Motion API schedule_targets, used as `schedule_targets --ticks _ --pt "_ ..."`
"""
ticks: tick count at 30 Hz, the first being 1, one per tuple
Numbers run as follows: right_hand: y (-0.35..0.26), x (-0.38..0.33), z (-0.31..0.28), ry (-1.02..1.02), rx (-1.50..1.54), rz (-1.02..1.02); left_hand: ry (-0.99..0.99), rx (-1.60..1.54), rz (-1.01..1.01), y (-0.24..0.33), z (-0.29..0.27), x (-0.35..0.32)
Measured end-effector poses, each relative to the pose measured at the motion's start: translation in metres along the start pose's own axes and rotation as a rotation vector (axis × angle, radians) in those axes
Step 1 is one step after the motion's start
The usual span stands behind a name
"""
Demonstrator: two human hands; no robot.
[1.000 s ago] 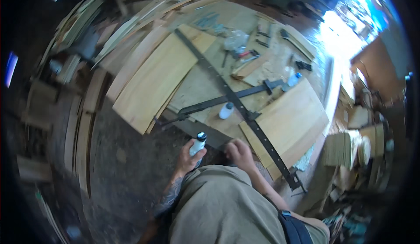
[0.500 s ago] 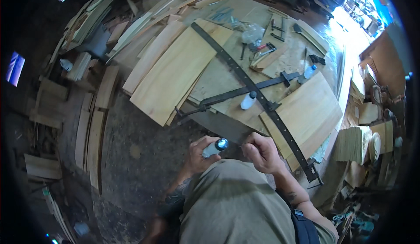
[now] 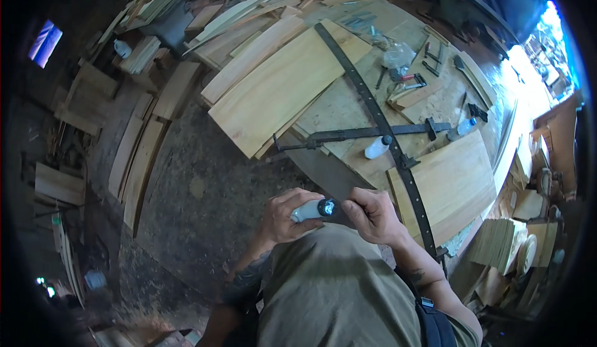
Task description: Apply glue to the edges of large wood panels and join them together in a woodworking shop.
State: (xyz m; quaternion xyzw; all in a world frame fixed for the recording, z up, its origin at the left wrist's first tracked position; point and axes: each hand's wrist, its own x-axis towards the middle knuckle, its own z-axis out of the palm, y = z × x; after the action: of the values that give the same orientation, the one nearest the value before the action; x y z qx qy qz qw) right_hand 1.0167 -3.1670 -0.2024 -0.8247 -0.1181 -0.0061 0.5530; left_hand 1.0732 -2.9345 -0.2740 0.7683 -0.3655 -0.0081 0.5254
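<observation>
In front of my body, my left hand (image 3: 281, 215) is wrapped round a small white bottle (image 3: 305, 211) with a black top. The bottle lies nearly level, its top pointing right, and something whitish shows at the tip. Just right of that top is my right hand (image 3: 373, 216), closed with thumb against bent fingers and apart from the bottle. Whether anything is pinched in it I cannot make out. Beyond my hands, a second white bottle (image 3: 375, 148) with a dark cap tilts in the view on the workbench (image 3: 323, 115), beside a long dark bar clamp (image 3: 362, 92).
Another dark bar clamp (image 3: 354, 134) crosses the first. Wide wooden boards (image 3: 280, 89) lie on the left of the bench, a pale panel (image 3: 457, 182) on the right. A clear bottle (image 3: 461, 129) and small clamps (image 3: 407, 84) are farther back. Planks (image 3: 144, 160) lie at left.
My view has swung, so the bench sits farther right in the picture. The bottle in my left hand has tipped closer to level, toward my right hand, which stays closed.
</observation>
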Motion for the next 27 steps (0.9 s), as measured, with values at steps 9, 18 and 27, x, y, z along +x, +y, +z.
schedule_targets --ticks 9,18,27 --pt "-0.004 0.021 0.004 -0.145 -0.005 -0.074 0.101 0.094 -0.075 0.007 -0.006 -0.024" --pt "-0.009 0.031 0.002 -0.241 -0.029 -0.097 0.168 0.182 -0.088 0.017 -0.01 -0.033" --pt "-0.006 0.038 -0.001 -0.286 -0.04 -0.111 0.139 0.213 -0.094 0.015 -0.007 -0.032"
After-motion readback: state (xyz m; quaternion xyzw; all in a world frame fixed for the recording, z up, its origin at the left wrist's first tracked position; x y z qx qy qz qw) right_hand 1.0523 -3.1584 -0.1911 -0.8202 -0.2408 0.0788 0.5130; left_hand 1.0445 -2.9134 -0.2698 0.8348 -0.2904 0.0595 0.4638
